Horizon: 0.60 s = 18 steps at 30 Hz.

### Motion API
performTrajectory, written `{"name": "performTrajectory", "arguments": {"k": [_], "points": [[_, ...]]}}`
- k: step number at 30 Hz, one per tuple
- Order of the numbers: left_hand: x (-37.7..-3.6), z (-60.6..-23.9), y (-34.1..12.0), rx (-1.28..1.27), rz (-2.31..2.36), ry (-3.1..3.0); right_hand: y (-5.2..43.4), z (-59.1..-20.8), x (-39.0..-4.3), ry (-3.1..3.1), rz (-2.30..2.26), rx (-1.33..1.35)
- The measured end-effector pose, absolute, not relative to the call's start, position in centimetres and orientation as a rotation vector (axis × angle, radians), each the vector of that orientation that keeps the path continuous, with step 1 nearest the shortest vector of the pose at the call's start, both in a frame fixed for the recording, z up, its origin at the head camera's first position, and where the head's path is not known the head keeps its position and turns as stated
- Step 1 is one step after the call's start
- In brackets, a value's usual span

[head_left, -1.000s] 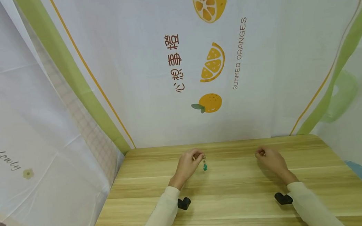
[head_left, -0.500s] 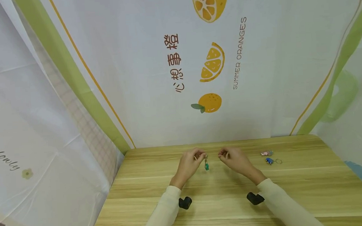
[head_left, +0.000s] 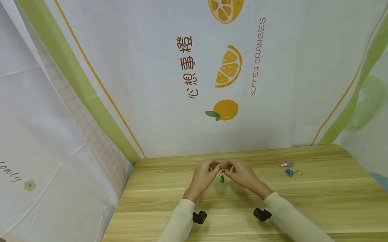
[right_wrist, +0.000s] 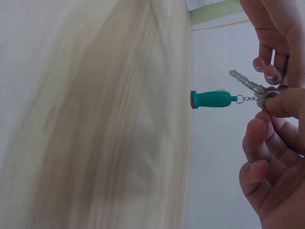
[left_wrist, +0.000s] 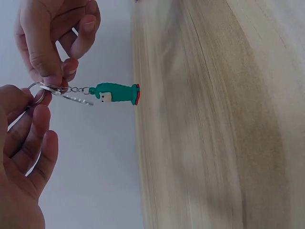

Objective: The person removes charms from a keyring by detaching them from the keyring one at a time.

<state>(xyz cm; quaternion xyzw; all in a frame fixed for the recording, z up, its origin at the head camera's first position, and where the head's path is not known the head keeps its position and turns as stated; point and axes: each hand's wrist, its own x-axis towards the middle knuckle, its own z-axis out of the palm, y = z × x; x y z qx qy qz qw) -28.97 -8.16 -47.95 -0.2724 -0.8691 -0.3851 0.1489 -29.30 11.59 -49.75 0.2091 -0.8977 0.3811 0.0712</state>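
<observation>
My left hand (head_left: 204,174) and right hand (head_left: 243,174) meet above the middle of the wooden table (head_left: 319,202), near its far edge. Both pinch a metal key ring (left_wrist: 38,90) between thumb and fingers. From the ring a short chain carries a green charm (head_left: 222,179) with a red end, which hangs free just above the tabletop. A silver key (right_wrist: 248,82) also sits on the ring, next to the charm (right_wrist: 212,99). In the left wrist view the left hand (left_wrist: 24,148) is below the ring and the right hand (left_wrist: 47,33) above it.
A pink charm (head_left: 286,164) and a blue charm with a ring (head_left: 289,172) lie on the table to the right of the hands. Printed fabric walls (head_left: 178,81) close in the table at the back and both sides.
My right hand has moved left from the right part of the table, leaving the pink and blue charms there, and now pinches the ring that the left hand holds. The left hand stayed put.
</observation>
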Motion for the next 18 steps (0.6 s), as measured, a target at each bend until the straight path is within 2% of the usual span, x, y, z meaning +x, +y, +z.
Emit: {"name": "performTrajectory", "arguments": {"k": [11, 18], "points": [[-29.12, -48.18, -8.19, -0.79, -1.105, -2.478, 11.18, -49.98, -29.1, -2.671, 1.385, 0.566], [-29.1, -48.02, -8.22, -0.802, -1.111, -2.487, 11.52, -50.01, -29.28, -2.659, 1.29, 0.567]]}}
